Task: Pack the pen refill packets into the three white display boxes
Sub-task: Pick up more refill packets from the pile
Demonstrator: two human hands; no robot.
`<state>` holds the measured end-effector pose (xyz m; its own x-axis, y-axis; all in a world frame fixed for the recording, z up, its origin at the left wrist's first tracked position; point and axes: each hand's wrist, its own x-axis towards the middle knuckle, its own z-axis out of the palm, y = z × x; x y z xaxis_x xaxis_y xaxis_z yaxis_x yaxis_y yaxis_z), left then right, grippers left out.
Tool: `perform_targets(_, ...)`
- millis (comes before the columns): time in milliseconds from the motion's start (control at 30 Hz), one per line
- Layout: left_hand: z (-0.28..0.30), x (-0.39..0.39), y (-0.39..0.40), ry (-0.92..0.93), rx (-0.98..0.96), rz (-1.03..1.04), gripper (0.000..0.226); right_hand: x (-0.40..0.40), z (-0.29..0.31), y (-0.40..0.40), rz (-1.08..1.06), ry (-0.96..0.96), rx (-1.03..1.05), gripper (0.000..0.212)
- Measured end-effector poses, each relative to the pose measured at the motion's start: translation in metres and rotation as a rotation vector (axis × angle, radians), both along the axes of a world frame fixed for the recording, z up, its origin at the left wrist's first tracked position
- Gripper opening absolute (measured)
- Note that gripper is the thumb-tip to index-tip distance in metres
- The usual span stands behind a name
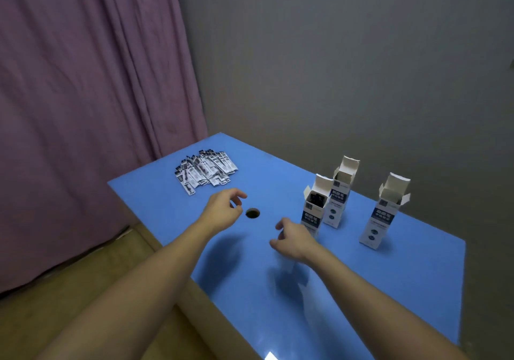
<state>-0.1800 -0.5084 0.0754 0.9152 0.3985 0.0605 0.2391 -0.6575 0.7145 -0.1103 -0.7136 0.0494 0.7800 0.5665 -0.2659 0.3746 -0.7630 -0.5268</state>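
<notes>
Blue bench [361,290]: a glossy top that carried every task item, with a round hole [252,213] near its middle.
Refill packets [205,170]: lay in a loose, overlapping heap at the far left corner of the bench, well apart from the boxes.
Near box [313,209]: stood upright with its top flaps raised; dark contents showed inside its mouth.
Middle box [340,195]: stood upright just behind and beside the near box, flaps up; its inside could not be made out.
Right box [385,213]: stood upright and apart from the other two, flaps up.
Left hand [222,211]: hovered above the bench between the packets and the hole; its grip was slack, fingers loosely curled, holding nothing.
Right hand [294,240]: hovered just beside the near box's lower front, grip loosely curled and empty; whether it touched the box could not be told.
Backdrop: a mauve curtain [83,95] hung to the left and a grey wall [347,53] stood behind the bench.
</notes>
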Motion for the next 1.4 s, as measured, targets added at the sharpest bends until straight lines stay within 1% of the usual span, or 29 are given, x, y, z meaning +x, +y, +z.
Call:
perform_targets(167,0.007,-0.031,0.052,-0.041,0.016,0.062,0.029,-0.006,0.006,0.059,0.018,-0.037,0.082,0.050)
perform_targets(300,0.010,-0.046,0.104,-0.073,0.025,0.101,0.031,-0.009,0.005,0.116,0.024,-0.066,0.098,0.052)
perform_targets(467,0.007,-0.058,0.177,-0.065,0.042,0.081,0.030,-0.010,0.003,0.188,0.024,-0.100,0.049,0.048)
perform_targets(733,0.004,-0.071,0.284,-0.037,0.033,0.054,0.034,-0.005,0.003,0.300,-0.078,-0.163,0.104,0.046)
perform_targets(867,0.001,-0.072,0.325,-0.022,0.037,0.044,0.033,-0.007,0.000,0.347,-0.080,-0.205,0.135,0.036)
perform_targets(967,-0.003,-0.064,0.354,-0.030,0.037,0.056,0.029,-0.005,-0.005,0.377,-0.075,-0.245,0.157,0.031)
perform_targets(1200,-0.015,-0.028,0.413,-0.042,-0.017,0.078,0.027,0.020,-0.030,0.429,-0.180,-0.204,0.263,0.034)
perform_targets(1400,-0.012,0.034,0.464,-0.029,-0.017,-0.003,0.025,0.069,-0.043,0.479,-0.224,-0.220,0.276,0.047)
